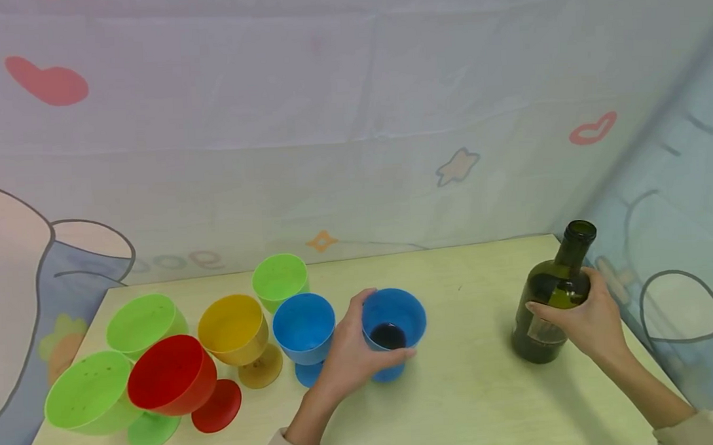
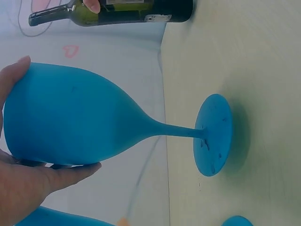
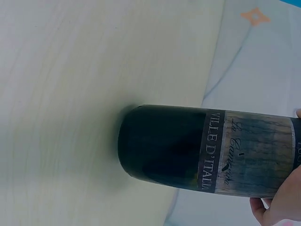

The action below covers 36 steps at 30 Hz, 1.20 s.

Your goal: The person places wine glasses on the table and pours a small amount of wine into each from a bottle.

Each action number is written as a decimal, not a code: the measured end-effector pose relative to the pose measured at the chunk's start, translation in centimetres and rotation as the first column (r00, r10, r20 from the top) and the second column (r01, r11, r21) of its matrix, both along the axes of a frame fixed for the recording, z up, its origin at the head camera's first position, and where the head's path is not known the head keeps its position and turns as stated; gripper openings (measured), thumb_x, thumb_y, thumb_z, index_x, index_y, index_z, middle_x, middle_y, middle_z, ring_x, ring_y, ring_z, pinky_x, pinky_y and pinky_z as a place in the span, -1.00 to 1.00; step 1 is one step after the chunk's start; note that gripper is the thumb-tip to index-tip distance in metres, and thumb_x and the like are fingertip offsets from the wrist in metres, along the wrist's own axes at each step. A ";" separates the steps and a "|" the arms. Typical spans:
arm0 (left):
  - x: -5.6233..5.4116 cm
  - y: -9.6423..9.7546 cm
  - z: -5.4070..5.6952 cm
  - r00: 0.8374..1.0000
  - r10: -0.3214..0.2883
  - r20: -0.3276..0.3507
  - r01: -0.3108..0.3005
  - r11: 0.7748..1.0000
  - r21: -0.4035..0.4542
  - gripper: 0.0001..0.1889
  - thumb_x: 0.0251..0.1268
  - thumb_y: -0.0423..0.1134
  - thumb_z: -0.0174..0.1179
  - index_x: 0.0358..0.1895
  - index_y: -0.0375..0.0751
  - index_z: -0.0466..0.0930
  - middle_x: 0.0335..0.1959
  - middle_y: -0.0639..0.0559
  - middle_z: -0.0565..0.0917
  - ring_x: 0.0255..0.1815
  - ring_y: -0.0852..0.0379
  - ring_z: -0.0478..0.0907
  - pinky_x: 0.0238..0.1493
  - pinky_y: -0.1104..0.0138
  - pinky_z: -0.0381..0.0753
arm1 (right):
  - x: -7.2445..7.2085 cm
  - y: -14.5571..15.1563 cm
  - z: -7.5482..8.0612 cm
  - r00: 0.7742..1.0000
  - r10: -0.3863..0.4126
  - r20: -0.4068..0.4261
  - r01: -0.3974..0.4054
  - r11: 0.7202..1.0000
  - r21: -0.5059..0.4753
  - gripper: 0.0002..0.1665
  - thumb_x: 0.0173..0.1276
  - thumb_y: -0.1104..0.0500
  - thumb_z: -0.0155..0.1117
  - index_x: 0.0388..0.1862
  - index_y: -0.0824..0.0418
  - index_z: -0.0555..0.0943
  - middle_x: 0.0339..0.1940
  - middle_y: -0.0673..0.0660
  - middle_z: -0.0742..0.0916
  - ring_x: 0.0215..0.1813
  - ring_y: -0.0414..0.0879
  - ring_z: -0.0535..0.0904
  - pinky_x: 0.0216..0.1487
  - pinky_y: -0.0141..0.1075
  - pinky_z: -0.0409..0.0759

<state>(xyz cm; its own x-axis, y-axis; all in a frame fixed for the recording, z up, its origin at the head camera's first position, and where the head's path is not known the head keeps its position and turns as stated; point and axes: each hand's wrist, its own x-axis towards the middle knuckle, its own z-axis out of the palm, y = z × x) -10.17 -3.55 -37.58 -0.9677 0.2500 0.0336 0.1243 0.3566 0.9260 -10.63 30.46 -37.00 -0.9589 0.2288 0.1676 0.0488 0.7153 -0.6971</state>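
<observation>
In the head view my left hand [image 1: 355, 347] grips the bowl of a blue wine goblet [image 1: 409, 306], fingers behind the rim and thumb across the near side. Dark liquid [image 1: 388, 336] lies in the bottom of its bowl. The left wrist view shows the goblet's thin stem and its round foot [image 2: 213, 135] right at the tabletop. To the right, my right hand [image 1: 592, 316] is wrapped around the upper body of a dark green wine bottle [image 1: 539, 308], which is upright with an uncorked mouth. A printed label [image 3: 256, 153] faces the right wrist camera.
Left of the held goblet stands another blue goblet [image 1: 303, 322]. Beyond it are a yellow goblet [image 1: 233, 331], a red goblet [image 1: 173, 376] and three green ones, including a green goblet [image 1: 280, 281] at the back. A printed cloth [image 1: 353, 118] hangs behind the pale table [image 1: 457, 389].
</observation>
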 end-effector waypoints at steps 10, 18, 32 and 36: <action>-0.5 0.4 -0.1 1.000 -0.001 -0.030 0.002 0.999 0.042 -0.04 -0.13 -0.02 0.42 0.35 -0.14 0.05 0.28 -0.15 0.28 0.26 -0.17 0.20 0.07 -0.14 0.33 | 0.1 0.6 -0.5 0.999 -0.039 0.004 0.039 0.998 -0.041 0.05 0.03 0.01 0.42 0.27 0.47 0.02 0.03 0.48 0.39 -0.01 0.34 0.36 -0.16 0.07 0.38; -1.0 0.8 0.0 0.999 0.029 -0.024 -0.028 0.999 0.043 -0.04 -0.13 -0.03 0.42 0.36 -0.13 0.04 0.28 -0.15 0.28 0.26 -0.16 0.21 0.07 -0.13 0.34 | 0.0 1.0 -0.6 0.998 -0.056 -0.007 0.055 0.998 -0.038 -0.01 0.04 0.01 0.41 0.21 0.49 0.08 0.03 0.48 0.40 -0.02 0.32 0.37 -0.18 0.03 0.37; -3.1 2.2 -0.6 0.997 0.068 -0.027 -0.067 0.997 0.041 -0.04 -0.09 -0.04 0.40 0.37 -0.15 0.00 0.30 -0.14 0.24 0.28 -0.17 0.19 0.07 -0.11 0.36 | 0.4 1.6 -1.0 0.997 -0.077 -0.028 0.076 0.997 -0.033 -0.02 0.02 0.02 0.43 0.20 0.47 0.11 0.07 0.37 0.33 0.00 0.24 0.33 -0.23 -0.21 0.28; -3.8 2.7 -0.6 0.996 0.073 -0.040 -0.071 0.996 0.055 -0.05 -0.07 -0.05 0.39 0.37 -0.18 0.00 0.30 -0.15 0.24 0.27 -0.18 0.19 0.07 -0.11 0.36 | 0.5 1.7 -0.9 0.996 -0.083 -0.029 0.081 0.996 -0.037 -0.02 0.01 0.03 0.44 0.22 0.45 0.10 0.08 0.39 0.36 -0.01 0.24 0.36 -0.24 -0.27 0.28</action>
